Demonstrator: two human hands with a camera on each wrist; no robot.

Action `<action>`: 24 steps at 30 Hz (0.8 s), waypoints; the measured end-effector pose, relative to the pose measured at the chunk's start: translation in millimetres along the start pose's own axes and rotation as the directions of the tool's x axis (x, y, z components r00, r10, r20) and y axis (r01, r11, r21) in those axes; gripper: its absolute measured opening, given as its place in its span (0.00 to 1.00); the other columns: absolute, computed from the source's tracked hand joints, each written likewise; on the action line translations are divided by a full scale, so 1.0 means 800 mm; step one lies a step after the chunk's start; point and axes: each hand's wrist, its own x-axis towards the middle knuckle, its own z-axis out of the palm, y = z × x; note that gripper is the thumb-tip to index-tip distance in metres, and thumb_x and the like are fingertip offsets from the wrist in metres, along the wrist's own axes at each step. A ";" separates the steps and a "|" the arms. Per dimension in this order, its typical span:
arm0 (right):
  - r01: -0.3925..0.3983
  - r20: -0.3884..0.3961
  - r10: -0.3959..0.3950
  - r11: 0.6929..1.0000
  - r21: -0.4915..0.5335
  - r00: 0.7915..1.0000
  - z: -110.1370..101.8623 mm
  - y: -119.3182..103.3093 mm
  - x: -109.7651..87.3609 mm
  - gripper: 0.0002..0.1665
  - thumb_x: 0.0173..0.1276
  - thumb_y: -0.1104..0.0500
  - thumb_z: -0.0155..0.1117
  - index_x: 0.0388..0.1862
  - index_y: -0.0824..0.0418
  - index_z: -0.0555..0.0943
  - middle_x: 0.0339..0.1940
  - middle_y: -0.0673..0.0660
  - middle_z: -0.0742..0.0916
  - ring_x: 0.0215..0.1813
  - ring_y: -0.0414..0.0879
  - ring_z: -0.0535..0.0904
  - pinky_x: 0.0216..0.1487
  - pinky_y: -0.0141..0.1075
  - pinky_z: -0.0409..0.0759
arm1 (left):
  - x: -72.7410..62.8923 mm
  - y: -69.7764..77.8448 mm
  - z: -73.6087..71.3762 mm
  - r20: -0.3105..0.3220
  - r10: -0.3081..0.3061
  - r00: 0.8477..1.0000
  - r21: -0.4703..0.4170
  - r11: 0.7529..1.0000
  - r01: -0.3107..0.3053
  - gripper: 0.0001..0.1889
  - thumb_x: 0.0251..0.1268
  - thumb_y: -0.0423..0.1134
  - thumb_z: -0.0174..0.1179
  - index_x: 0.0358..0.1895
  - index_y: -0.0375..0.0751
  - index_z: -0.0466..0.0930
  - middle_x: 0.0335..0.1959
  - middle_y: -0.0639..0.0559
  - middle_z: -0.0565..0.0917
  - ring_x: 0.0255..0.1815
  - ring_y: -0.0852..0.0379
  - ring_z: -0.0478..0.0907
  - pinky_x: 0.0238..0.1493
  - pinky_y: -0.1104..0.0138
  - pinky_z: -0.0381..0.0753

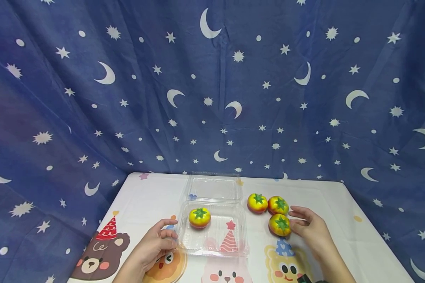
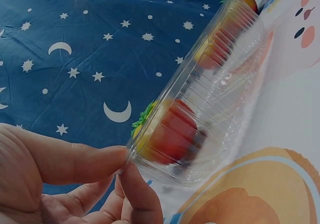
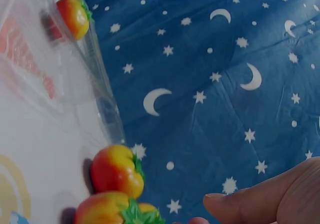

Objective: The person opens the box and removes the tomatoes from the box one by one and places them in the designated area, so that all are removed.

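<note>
A clear plastic clamshell container (image 1: pixel 212 251) lies open on the table, its lid (image 1: pixel 215 188) folded back to the far side. One yellow-red toy tomato (image 1: pixel 200 218) with a green star-shaped top sits in the left part of its base. At the base's left edge, my left hand (image 2: pixel 75 179) pinches the rim between thumb and index finger. Three similar toy tomatoes (image 1: pixel 279 225) stand grouped to the right of the container. My right hand (image 1: pixel 313 232) is just right of the nearest one, fingers loosely bent and thumb close to its side, gripping nothing.
A white tablecloth (image 1: pixel 145 200) with cartoon animals in party hats covers the table. Behind and to the left hangs a blue curtain (image 1: pixel 184 129) printed with moons and stars. A small dark object (image 1: pixel 304 279) shows at the bottom edge by the right forearm.
</note>
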 end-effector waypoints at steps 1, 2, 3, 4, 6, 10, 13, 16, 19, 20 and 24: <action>0.011 0.004 -0.011 1.000 0.005 1.000 0.001 -0.001 -0.002 0.38 0.73 0.71 0.66 0.80 0.68 0.69 0.73 0.73 0.79 0.64 0.58 0.85 0.51 0.33 0.90 | 0.000 0.000 0.000 -0.001 -0.002 1.000 0.001 1.000 0.002 0.44 0.55 0.23 0.66 0.78 0.34 0.59 0.39 0.49 0.83 0.34 0.54 0.81 0.42 0.61 0.87; 0.021 0.009 -0.021 1.000 0.009 1.000 0.002 -0.003 -0.004 0.38 0.72 0.72 0.66 0.80 0.68 0.69 0.73 0.73 0.80 0.64 0.58 0.85 0.50 0.32 0.89 | 0.001 0.000 0.000 -0.002 -0.003 1.000 0.002 1.000 0.003 0.44 0.55 0.23 0.66 0.78 0.34 0.59 0.39 0.49 0.83 0.34 0.54 0.81 0.42 0.61 0.87; 0.031 0.015 -0.032 0.999 0.010 0.999 0.003 -0.005 -0.005 0.38 0.72 0.72 0.66 0.80 0.69 0.69 0.73 0.73 0.80 0.64 0.57 0.86 0.50 0.32 0.89 | 0.001 0.000 0.000 -0.002 -0.004 1.000 0.003 1.000 0.004 0.44 0.55 0.23 0.66 0.78 0.34 0.59 0.39 0.49 0.83 0.34 0.54 0.81 0.42 0.61 0.87; 0.041 0.023 -0.041 0.999 0.012 0.999 0.005 -0.007 -0.007 0.38 0.72 0.72 0.66 0.80 0.69 0.69 0.72 0.73 0.80 0.64 0.57 0.86 0.50 0.31 0.89 | 0.001 -0.001 0.001 -0.003 -0.006 1.000 0.003 1.000 0.007 0.44 0.55 0.23 0.66 0.78 0.34 0.59 0.39 0.49 0.83 0.34 0.54 0.81 0.42 0.61 0.87; 0.056 0.034 -0.057 0.998 0.009 0.998 0.009 -0.011 -0.010 0.37 0.72 0.72 0.67 0.79 0.69 0.70 0.72 0.72 0.81 0.63 0.57 0.86 0.51 0.31 0.89 | 0.001 -0.001 0.001 -0.003 -0.008 1.000 0.002 1.000 0.008 0.45 0.55 0.23 0.66 0.78 0.34 0.60 0.39 0.49 0.83 0.34 0.54 0.81 0.41 0.61 0.87; 0.043 0.052 -0.043 0.999 0.013 0.998 0.021 -0.020 -0.013 0.36 0.72 0.71 0.68 0.78 0.66 0.72 0.71 0.70 0.82 0.63 0.56 0.86 0.52 0.32 0.89 | 0.002 -0.001 0.001 0.000 -0.006 1.000 -0.002 1.000 0.006 0.45 0.55 0.22 0.66 0.79 0.34 0.59 0.39 0.49 0.83 0.34 0.54 0.81 0.41 0.61 0.87; 0.028 0.065 -0.030 0.999 0.031 0.997 0.032 -0.024 -0.015 0.35 0.72 0.70 0.69 0.77 0.64 0.74 0.70 0.67 0.84 0.62 0.55 0.86 0.54 0.32 0.89 | 0.001 0.000 0.001 0.002 -0.003 1.000 -0.003 1.000 0.003 0.44 0.55 0.22 0.66 0.78 0.34 0.59 0.39 0.50 0.83 0.34 0.54 0.81 0.42 0.61 0.87; 0.036 0.078 -0.042 0.997 0.070 0.996 0.043 -0.027 -0.015 0.34 0.71 0.70 0.70 0.75 0.64 0.75 0.68 0.65 0.85 0.61 0.53 0.87 0.53 0.31 0.89 | 0.001 0.000 0.000 0.004 0.001 1.000 -0.003 1.000 -0.001 0.44 0.55 0.23 0.66 0.78 0.34 0.59 0.39 0.50 0.83 0.34 0.55 0.80 0.42 0.62 0.87; 0.059 0.089 -0.068 0.992 0.108 0.994 0.053 -0.029 -0.017 0.35 0.69 0.72 0.71 0.74 0.65 0.75 0.67 0.64 0.86 0.58 0.52 0.87 0.51 0.31 0.89 | 0.000 0.000 0.000 0.004 0.005 1.000 -0.002 1.000 -0.005 0.44 0.55 0.23 0.66 0.78 0.33 0.59 0.39 0.51 0.83 0.34 0.55 0.80 0.41 0.62 0.87; 0.065 0.095 -0.077 0.991 0.121 0.992 0.057 -0.030 -0.017 0.35 0.68 0.73 0.71 0.74 0.66 0.75 0.67 0.65 0.85 0.57 0.51 0.87 0.51 0.32 0.89 | 0.000 0.001 0.000 0.003 0.005 1.000 -0.002 1.000 -0.005 0.44 0.55 0.22 0.66 0.78 0.33 0.59 0.39 0.51 0.83 0.34 0.56 0.80 0.41 0.62 0.87; 0.080 0.110 -0.097 0.986 0.145 0.989 0.069 -0.033 -0.017 0.36 0.66 0.75 0.70 0.73 0.67 0.76 0.66 0.66 0.86 0.54 0.49 0.87 0.49 0.33 0.90 | 0.000 0.000 0.000 0.000 0.003 1.000 -0.004 1.000 -0.003 0.45 0.54 0.22 0.66 0.78 0.34 0.59 0.39 0.51 0.82 0.34 0.56 0.80 0.41 0.62 0.87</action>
